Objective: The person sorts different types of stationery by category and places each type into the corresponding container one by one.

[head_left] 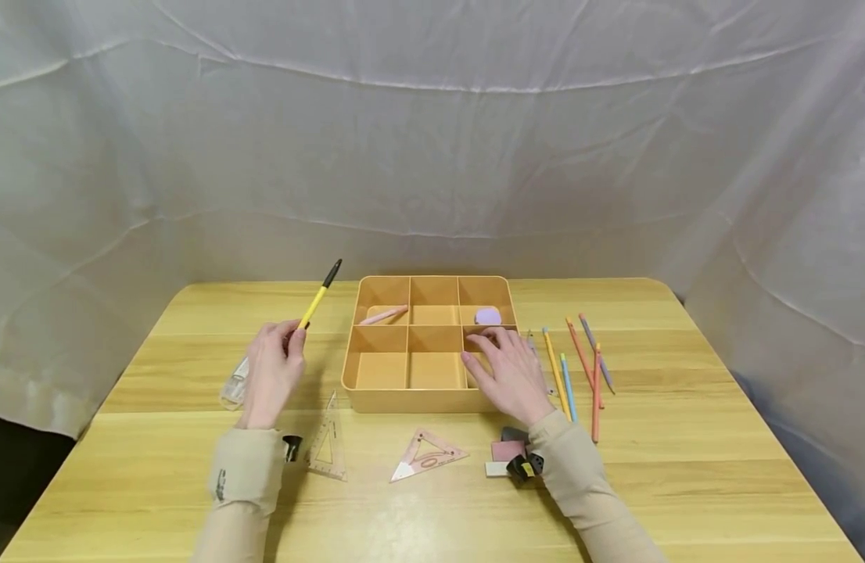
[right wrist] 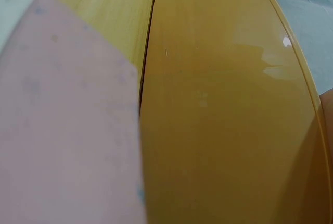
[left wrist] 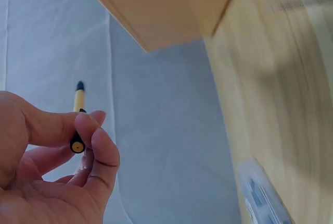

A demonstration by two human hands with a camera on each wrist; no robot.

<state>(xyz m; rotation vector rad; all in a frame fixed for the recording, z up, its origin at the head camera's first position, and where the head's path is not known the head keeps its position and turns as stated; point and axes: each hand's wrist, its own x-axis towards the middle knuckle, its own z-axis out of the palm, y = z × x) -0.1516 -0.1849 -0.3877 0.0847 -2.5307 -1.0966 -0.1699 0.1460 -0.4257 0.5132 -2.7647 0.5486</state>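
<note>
From the person's head, one camera is looking forward and down across the desk point(head_left: 418, 520) to grey fabric point(head_left: 432, 156), taking in the tan box point(head_left: 418, 402). The left-wrist camera, tilted, is peering closely past the left hand point(head_left: 273, 374) along a pen point(left wrist: 79, 99); the right-wrist camera is facing the box's outer wall from very near, a blurred pink block point(right wrist: 78, 130) crowding its left side. All three are sharing the box.

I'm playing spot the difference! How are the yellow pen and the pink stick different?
The yellow pen has a black tip; the pink stick looks plain pink. The left hand holds the yellow pen up, while the pink stick rests in the tray. Both are long and thin.
</note>
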